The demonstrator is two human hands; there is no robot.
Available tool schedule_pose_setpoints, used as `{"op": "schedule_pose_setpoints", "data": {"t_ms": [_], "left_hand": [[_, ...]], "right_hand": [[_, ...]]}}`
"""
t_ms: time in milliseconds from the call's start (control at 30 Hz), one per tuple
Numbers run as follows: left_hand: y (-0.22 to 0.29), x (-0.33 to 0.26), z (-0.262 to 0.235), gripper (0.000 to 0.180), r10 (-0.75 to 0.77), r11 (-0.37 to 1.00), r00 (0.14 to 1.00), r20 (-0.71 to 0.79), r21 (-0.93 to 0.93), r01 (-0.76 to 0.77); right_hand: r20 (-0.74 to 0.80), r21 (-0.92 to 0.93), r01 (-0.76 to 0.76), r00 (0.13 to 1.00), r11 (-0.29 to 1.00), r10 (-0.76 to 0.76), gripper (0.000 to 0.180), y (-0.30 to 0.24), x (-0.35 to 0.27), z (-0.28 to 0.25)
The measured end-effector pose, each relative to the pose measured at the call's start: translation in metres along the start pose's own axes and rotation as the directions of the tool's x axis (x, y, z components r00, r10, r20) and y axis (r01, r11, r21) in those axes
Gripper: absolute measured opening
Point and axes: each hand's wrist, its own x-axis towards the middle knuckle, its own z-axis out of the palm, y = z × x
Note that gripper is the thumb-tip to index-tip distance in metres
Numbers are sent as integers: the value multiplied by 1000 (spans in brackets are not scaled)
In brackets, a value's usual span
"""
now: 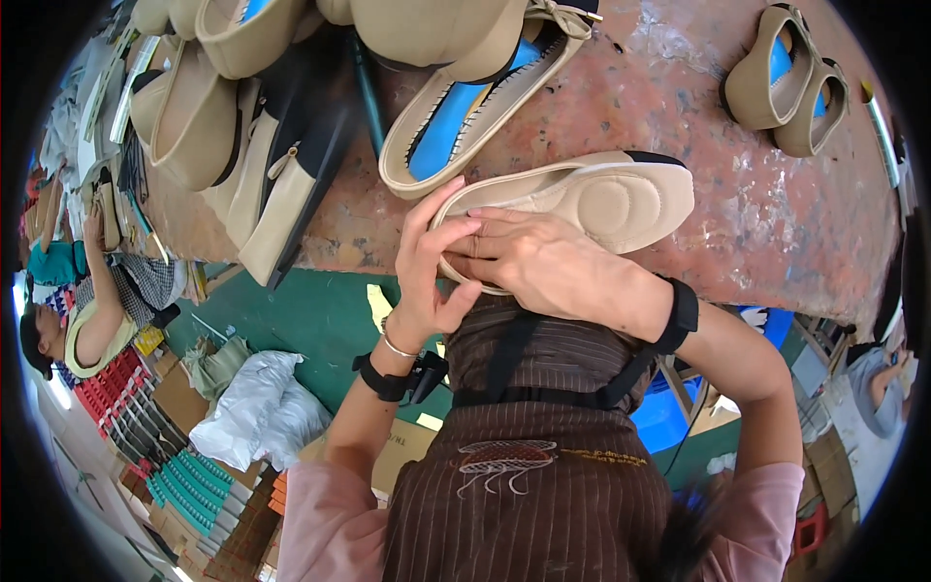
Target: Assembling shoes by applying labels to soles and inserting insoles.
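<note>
A beige flat shoe (560, 168) lies sideways at the table's near edge, its toe to the right. A cream insole (621, 207) with a rounded quilted pad shows over the shoe's front part. My left hand (430, 260) grips the shoe's heel end, fingers on the rim and thumb at the near side. My right hand (543, 260) reaches across into the heel, its fingers bent down on the insole; the fingertips are partly hidden. Just beyond lies another beige shoe (396, 160) with a blue strip (441, 131) inside.
Several beige shoes (194, 121) crowd the far left of the worn reddish table (669, 107). A pair of beige shoes (776, 82) stands at the far right. White plastic sacks (257, 412) lie on the green floor (310, 325). Another person (92, 335) works at the left.
</note>
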Motion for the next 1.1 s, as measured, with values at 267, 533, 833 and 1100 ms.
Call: {"op": "schedule_pose_setpoints", "data": {"t_ms": [267, 533, 833, 1100], "left_hand": [[2, -7, 11, 16, -49, 998, 990, -135, 25, 53], [50, -4, 31, 59, -121, 988, 993, 0, 97, 121], [109, 29, 63, 48, -264, 858, 889, 374, 511, 40], [107, 37, 64, 32, -200, 846, 886, 419, 529, -59]], "right_hand": [[-174, -417, -248, 966, 875, 191, 31, -22, -37, -10], [-506, -375, -418, 840, 827, 195, 34, -19, -38, -39], [-563, -191, -430, 785, 882, 261, 20, -35, -38, -80], [-605, -531, -618, 755, 580, 251, 46, 15, -16, -35]]}}
